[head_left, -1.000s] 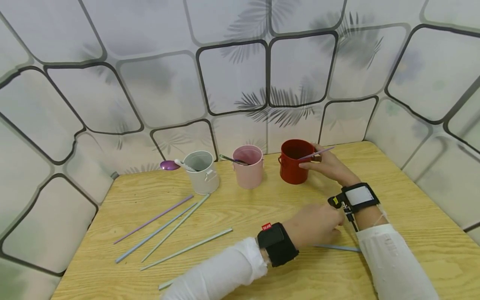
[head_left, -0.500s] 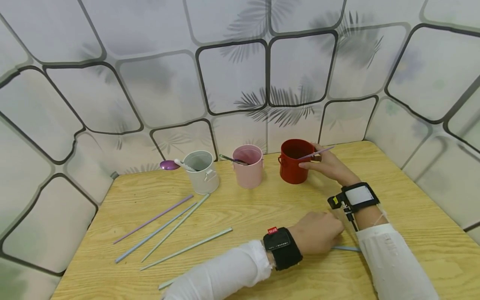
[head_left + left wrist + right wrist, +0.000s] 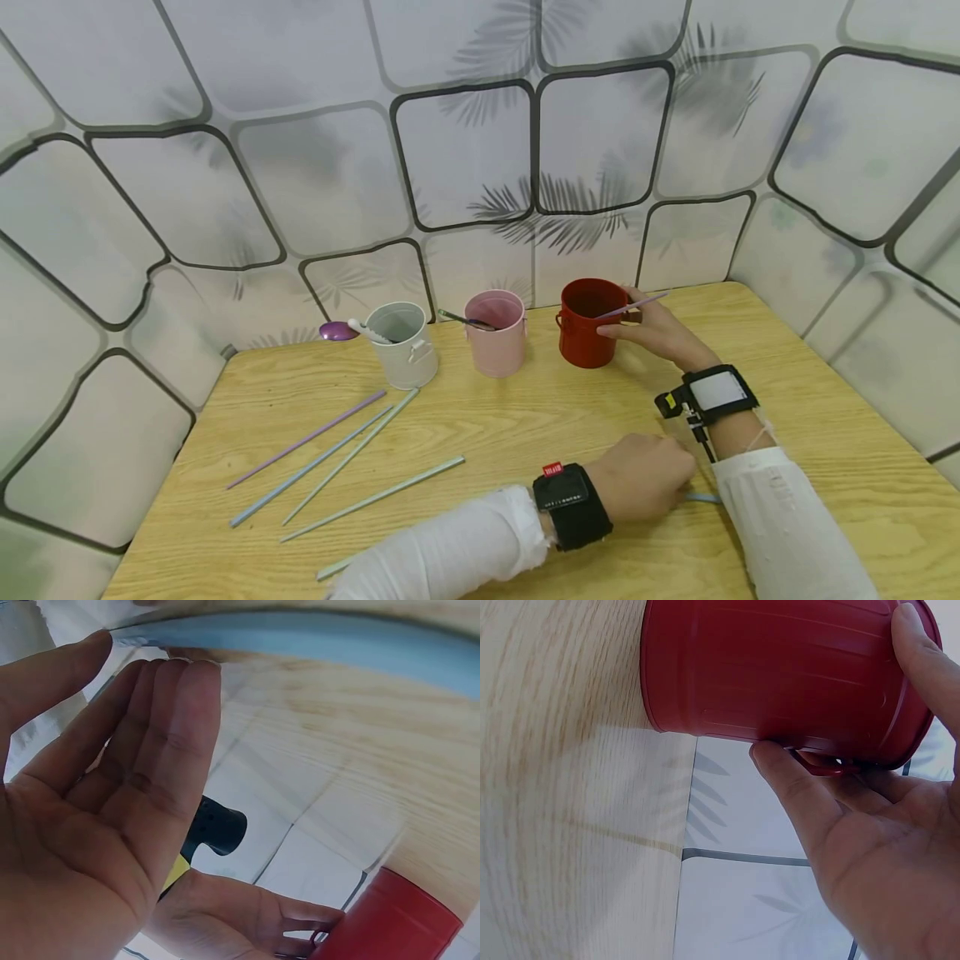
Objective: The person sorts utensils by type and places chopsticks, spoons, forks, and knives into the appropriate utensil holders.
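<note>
My right hand point(image 3: 655, 329) grips the side of a small red bucket point(image 3: 588, 333), its thumb by the rim and fingers behind, near the handle, in the right wrist view. A thin purple stick point(image 3: 633, 306) leans out of the bucket over the rim. My left hand point(image 3: 647, 477) is low over the table at a slim light-blue stick point(image 3: 300, 637). In the left wrist view its fingers are nearly straight; the thumb tip is right at one end of the stick and the fingertips lie close beneath it. In the head view, the hand and right forearm hide much of this stick.
A white bucket point(image 3: 405, 354) holding a purple spoon point(image 3: 339, 331) and a pink bucket point(image 3: 498, 342) with a dark slim tool point(image 3: 467, 320) stand left of the red one. Purple point(image 3: 307, 439), blue point(image 3: 311, 467) and several pale green sticks point(image 3: 375, 498) lie at left.
My left hand has slid a little to the right along the blue stick, covering more of it. The right hand and the red bucket have stayed in place.
</note>
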Demonstrator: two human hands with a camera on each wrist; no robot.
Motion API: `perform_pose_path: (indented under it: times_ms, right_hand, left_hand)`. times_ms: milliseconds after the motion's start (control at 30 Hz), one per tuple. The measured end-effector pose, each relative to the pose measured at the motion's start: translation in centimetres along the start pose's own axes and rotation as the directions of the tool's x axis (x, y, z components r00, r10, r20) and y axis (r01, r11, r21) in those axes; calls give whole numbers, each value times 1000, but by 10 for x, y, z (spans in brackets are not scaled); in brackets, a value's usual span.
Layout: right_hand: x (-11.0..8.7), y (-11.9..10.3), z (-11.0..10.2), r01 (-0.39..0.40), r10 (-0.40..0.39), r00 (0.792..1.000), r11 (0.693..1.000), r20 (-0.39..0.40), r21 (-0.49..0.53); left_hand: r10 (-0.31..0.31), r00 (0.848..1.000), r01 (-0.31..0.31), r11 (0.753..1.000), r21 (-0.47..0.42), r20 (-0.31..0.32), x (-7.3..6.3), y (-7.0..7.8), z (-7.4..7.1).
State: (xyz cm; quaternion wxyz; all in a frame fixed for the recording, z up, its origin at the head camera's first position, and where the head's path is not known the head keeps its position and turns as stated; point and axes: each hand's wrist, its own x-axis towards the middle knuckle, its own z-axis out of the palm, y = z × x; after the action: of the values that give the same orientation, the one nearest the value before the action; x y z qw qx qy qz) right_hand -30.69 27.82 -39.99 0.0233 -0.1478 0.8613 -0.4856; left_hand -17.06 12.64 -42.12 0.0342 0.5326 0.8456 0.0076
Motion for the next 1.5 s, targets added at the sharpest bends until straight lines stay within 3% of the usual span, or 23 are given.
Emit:
perform_pose_path:
  times_ms: [333, 833, 1500]
  right_hand:
    - [-1, -2, 0, -6, 6, 1000, 1000, 4, 2]
    - [-1, -2, 0, 3, -3, 1000, 1000, 3, 7]
    - [0, 1, -1, 3, -3, 1000, 1000, 1, -2]
  left_hand:
    - [-1, 1000, 1, 1000, 16, 21, -2, 5, 0]
    - [0, 1000, 1, 999, 47, -20, -2, 9, 4]
    - [-62, 998, 62, 998, 18, 15, -14, -6, -6]
